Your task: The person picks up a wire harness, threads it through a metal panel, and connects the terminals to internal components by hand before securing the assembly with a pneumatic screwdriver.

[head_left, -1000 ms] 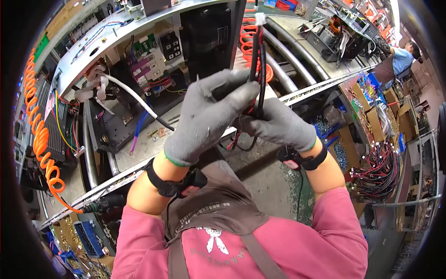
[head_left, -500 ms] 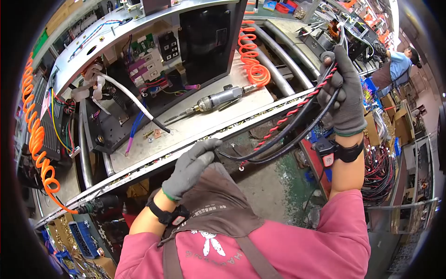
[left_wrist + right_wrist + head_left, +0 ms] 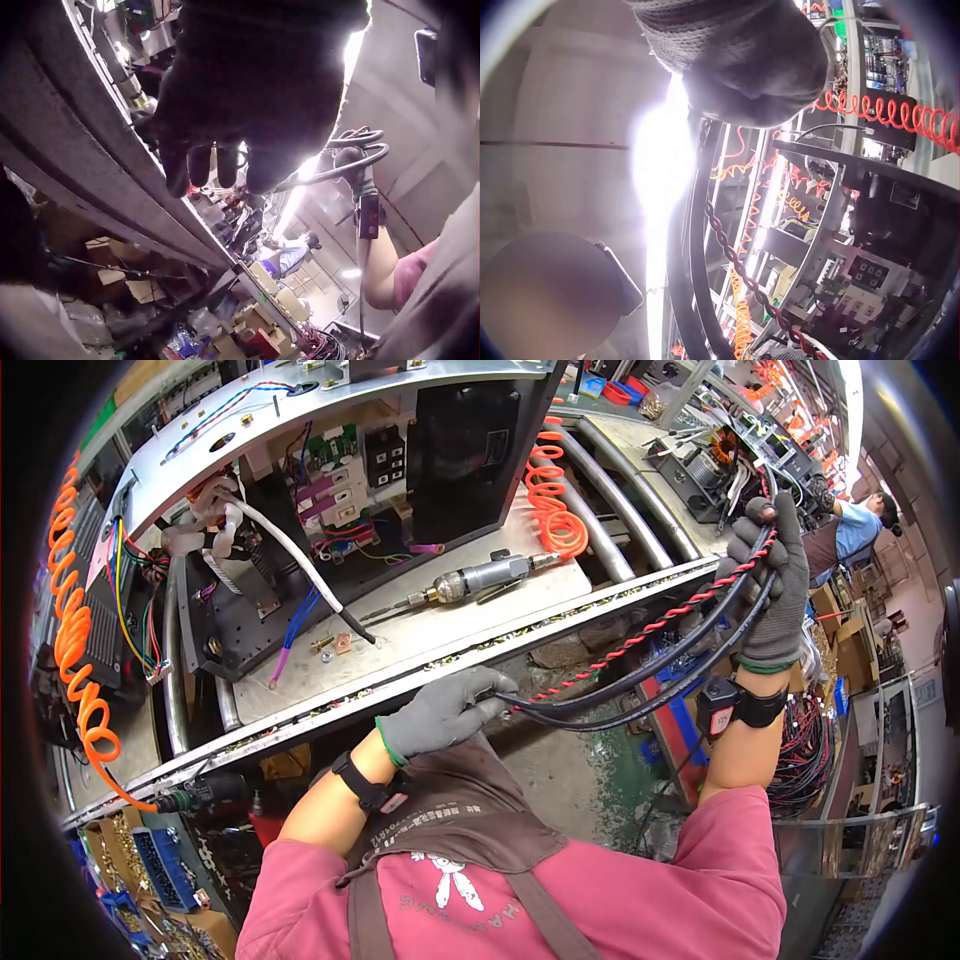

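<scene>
A bundle of two black cables (image 3: 640, 678) and a red-and-black twisted wire (image 3: 655, 628) sags between the two gloved hands. The right hand (image 3: 778, 585), raised at the right, grips its upper part with curled fingers. At the bundle's lower left end, the left hand (image 3: 440, 715) pinches the cables between thumb and fingers, just off the bench edge. In the right wrist view the black cables (image 3: 699, 255) run down from the gloved fist (image 3: 754, 67), with the twisted wire (image 3: 739, 266) beside them. The left glove (image 3: 255, 90) looks dark in its own wrist view.
An open metal cabinet (image 3: 450, 460) with boards and wiring stands on the bench (image 3: 440, 645). A power screwdriver (image 3: 470, 580) lies before it, joined to an orange coiled hose (image 3: 560, 530). A white cable (image 3: 290, 550) hangs from the cabinet. Wire bundles (image 3: 800, 760) and another person (image 3: 858, 530) are at right.
Both hands were together on the upright cables; the right hand then carried them up and right. The left hand let go, dropped left, then moved right to the bundle's lower end.
</scene>
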Action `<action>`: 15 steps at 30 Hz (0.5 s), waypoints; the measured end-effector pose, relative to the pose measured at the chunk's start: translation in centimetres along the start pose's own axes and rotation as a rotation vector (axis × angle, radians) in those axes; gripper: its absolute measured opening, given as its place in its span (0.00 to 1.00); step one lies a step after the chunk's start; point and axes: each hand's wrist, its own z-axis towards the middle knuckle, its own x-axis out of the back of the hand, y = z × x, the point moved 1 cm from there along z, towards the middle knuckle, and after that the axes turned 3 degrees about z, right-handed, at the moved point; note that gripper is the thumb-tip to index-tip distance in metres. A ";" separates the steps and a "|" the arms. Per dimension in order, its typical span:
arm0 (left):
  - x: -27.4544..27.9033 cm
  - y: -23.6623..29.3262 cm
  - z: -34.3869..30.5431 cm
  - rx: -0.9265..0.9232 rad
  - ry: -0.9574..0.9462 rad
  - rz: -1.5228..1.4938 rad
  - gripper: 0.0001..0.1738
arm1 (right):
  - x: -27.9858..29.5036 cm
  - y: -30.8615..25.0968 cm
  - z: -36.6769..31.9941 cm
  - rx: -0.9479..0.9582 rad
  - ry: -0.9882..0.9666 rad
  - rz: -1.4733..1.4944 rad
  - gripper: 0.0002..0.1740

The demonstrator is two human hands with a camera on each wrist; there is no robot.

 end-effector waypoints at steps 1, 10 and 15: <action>-0.1 -0.3 -0.1 0.122 -0.078 -0.159 0.16 | 0.3 -0.4 -0.1 -0.005 -0.017 0.006 0.21; -0.5 1.2 1.1 0.108 0.045 -0.024 0.26 | 1.4 -0.7 -0.9 -0.010 -0.036 0.012 0.18; -1.0 1.1 2.6 -0.115 0.179 0.376 0.28 | 0.9 -0.9 -0.7 0.010 -0.050 0.072 0.21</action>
